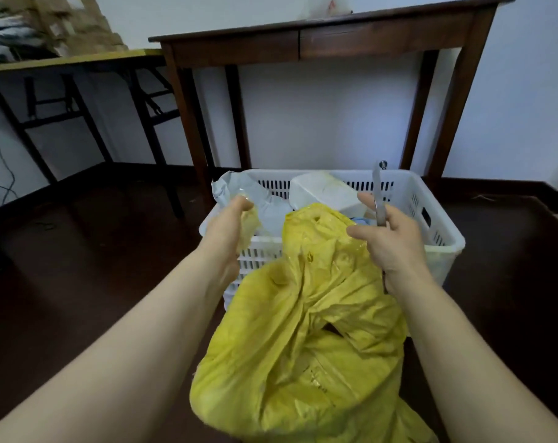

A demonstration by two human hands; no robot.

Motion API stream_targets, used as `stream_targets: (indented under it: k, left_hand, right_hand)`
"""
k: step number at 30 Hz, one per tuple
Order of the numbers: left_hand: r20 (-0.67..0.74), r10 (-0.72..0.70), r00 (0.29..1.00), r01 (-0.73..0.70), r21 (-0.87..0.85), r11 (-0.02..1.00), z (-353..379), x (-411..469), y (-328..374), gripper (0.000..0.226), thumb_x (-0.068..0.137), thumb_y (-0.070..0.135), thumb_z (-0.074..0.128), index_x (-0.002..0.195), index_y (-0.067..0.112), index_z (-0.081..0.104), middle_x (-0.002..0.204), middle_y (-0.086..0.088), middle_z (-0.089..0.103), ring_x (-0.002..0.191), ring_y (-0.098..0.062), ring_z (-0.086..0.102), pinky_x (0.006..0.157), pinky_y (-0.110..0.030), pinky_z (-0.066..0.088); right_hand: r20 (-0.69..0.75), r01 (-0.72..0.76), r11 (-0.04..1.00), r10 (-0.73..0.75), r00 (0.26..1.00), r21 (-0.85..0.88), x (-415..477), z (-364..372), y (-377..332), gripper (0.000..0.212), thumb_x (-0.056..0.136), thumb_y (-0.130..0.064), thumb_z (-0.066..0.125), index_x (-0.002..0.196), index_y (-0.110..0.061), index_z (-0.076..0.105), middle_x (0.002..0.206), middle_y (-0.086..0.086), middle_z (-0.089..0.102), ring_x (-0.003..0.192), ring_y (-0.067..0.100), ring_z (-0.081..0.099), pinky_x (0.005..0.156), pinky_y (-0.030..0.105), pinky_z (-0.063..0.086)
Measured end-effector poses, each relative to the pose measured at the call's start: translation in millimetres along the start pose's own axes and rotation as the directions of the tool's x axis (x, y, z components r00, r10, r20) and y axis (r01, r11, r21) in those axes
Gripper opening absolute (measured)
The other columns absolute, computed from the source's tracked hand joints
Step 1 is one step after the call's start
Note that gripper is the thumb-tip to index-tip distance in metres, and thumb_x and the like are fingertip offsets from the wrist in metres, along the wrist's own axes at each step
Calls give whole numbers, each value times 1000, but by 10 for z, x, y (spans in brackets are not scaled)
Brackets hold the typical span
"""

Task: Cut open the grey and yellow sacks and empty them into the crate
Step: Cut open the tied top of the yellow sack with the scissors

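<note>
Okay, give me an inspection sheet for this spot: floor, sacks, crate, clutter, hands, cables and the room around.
Surface: dark wooden floor; the white crate stands on it.
Job's things: yellow sack leans on the white crate's near rim; grey sack lies inside.
Clutter: white tub in the crate.
Grippers: left hand grips a pale yellow plastic scrap; right hand holds a metal cutting tool, blade up.
Cables: dark cable by the left wall.
Surroundings: brown table behind crate; folding table at left.
</note>
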State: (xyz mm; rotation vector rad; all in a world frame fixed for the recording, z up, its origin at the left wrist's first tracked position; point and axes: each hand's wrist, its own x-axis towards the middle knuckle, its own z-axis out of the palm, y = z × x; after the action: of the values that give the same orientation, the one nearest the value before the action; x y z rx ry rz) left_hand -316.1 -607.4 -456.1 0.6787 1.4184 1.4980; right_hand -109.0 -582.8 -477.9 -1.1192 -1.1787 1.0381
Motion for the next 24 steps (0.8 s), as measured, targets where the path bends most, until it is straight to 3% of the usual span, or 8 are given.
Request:
stream_targets:
  k: [2,5,9,12,14,17,21,24]
  left_hand:
    - [12,88,996,-88,59,994,139,-99,-26,14,81,23,65,86,11,62,73,-2,65,66,-18,59,55,-23,46]
    - [140,154,978,-156,2,988,284,-229,-82,4,81,8,71,79,8,68,64,0,69,59,-13,64,51,-18,52]
    - [309,113,944,-114,-15,993,507,-451,-88,48,66,13,76,110,-1,65,99,-17,69,81,-25,64,68,-28,55]
    - [447,34,894,-40,3,999,631,-569,-42,41,74,14,67,109,-7,63,97,-18,63,85,-28,60,75,-30,49]
    - [587,-26,810,38,-9,999,702,-606,7,22,75,17,61,89,4,71,87,-9,63,72,-18,60,68,-26,46]
    - [721,-114,684,166,-2,986,886,-641,122,42,73,33,59,106,8,63,99,-6,61,82,-16,59,76,-28,46]
    - [490,51,870,-151,167,974,1265,-684,7,17,87,26,58,89,13,69,103,-11,70,89,-18,66,72,-26,53]
    - [470,124,874,-276,270,923,1602,-748,-169,16,89,23,59,85,15,71,103,-9,69,95,-22,64,67,-27,49]
  right_hand:
    - [49,83,995,-86,995,46,-64,21,-82,36,69,-4,78,92,-31,71,95,-15,71,90,-2,64,74,15,50]
    - [152,27,993,-44,987,116,-150,87,-229,21,69,-11,81,88,-16,74,69,-8,72,57,-5,64,51,6,44]
    - [211,-90,981,53,976,174,-233,46,-362,27,74,-8,77,99,-6,69,42,-14,57,31,-5,48,34,4,31]
    - [119,-49,986,30,992,159,-191,-74,-443,13,73,-1,76,82,-3,68,39,-13,56,31,-4,47,35,5,33]
    - [46,-52,987,45,998,155,-142,-188,-461,11,73,-1,76,76,-4,66,40,-10,56,34,-2,49,38,9,38]
    - [-96,-98,953,131,987,287,-56,-416,-477,14,79,1,71,71,-5,60,35,-9,50,27,-2,42,31,11,32]
    - [-380,-49,898,234,895,437,153,-942,-515,10,81,0,69,77,-3,60,59,6,52,23,-1,31,28,11,21]
    - [-456,-23,905,236,858,425,204,-1436,-513,12,82,-2,70,77,-5,59,60,6,48,24,1,27,28,13,19]
